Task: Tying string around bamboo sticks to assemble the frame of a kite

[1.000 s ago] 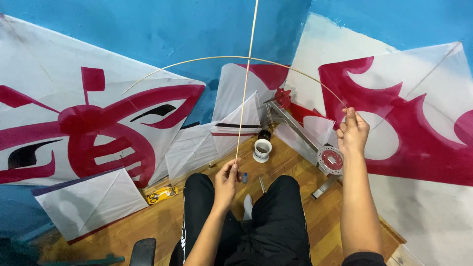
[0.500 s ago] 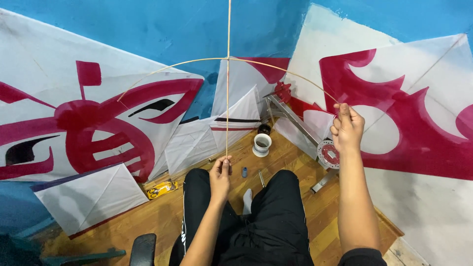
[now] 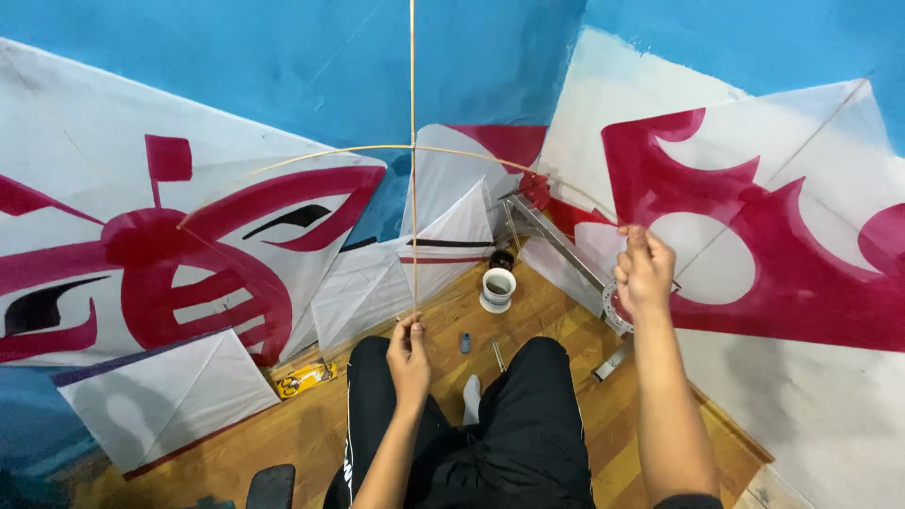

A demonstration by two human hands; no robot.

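I hold a kite frame made of two thin bamboo sticks. My left hand (image 3: 409,351) pinches the bottom end of the upright stick (image 3: 413,170), which rises out of the top of the view. My right hand (image 3: 644,271) grips the right end of the bowed cross stick (image 3: 377,149), which arcs left and crosses the upright stick near its upper part. My legs in black trousers (image 3: 528,415) stretch out on the wooden floor (image 3: 311,424) below the frame.
Large white kites with red and black painted shapes (image 3: 189,254) lean on the blue walls at left, and another one (image 3: 754,245) at right. Smaller white kites (image 3: 165,401) stand near the corner. A white cup (image 3: 498,287), a small dark spool (image 3: 465,342) and a yellow packet (image 3: 306,378) lie on the floor.
The upright stick has swung from tilted right to vertical. My left hand has stayed at its lower end while my right hand kept its grip on the bowed stick's end.
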